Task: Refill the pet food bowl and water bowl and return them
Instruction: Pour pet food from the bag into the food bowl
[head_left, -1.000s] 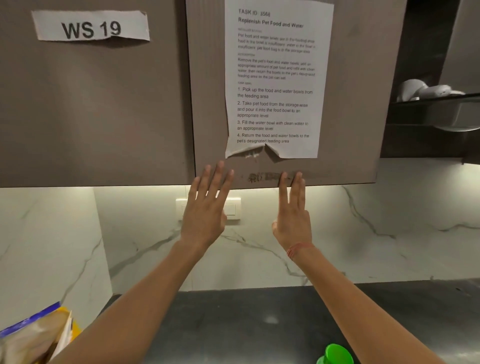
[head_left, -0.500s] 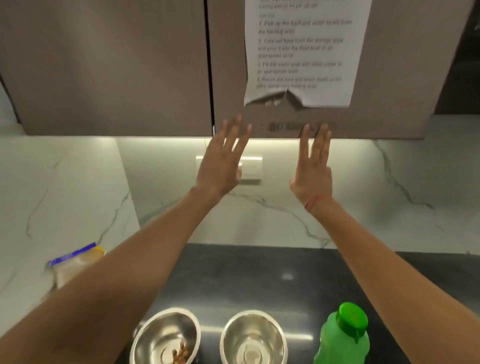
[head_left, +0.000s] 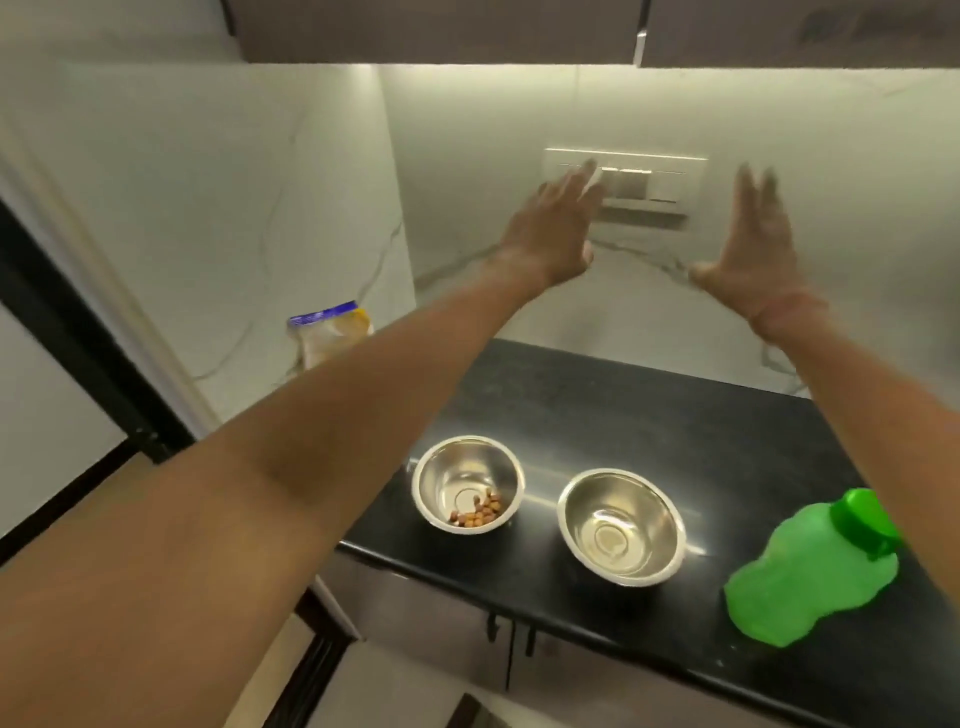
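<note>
Hands are both raised in the head view, held up in front of the marble wall and holding nothing. The left hand (head_left: 550, 234) has its fingers (head_left: 584, 179) straight and close together, and it shows in front of the switch plate (head_left: 631, 182) on the wall; I cannot tell if it touches the plate, because the hand is blurred. The right hand (head_left: 753, 254) is to the right of the switch plate, palm turned toward the left hand, with straight fingers a little apart and the thumb out to the side. Both forearms reach up from the lower edge of the picture.

Below the switch plate lies the black counter (head_left: 613, 410). On it, near its front edge, stand two steel bowls side by side, apart from each other. The left bowl (head_left: 457, 478) has a few brown food pieces (head_left: 480, 512) at its bottom. The right bowl (head_left: 621, 527) looks empty of food; whether there is water in it I cannot tell. To the right of this bowl, near it but apart, is a green bottle (head_left: 810, 566) with a green cap (head_left: 865, 517) on it; it looks tilted in the wide-angle picture.

Far to the left of the switch plate and lower, a bag (head_left: 330, 332) with a blue top and yellow side stands against the side wall, partly hidden behind the left forearm. Above the switch plate is the underside of the dark wall cabinets (head_left: 441, 31).
</note>
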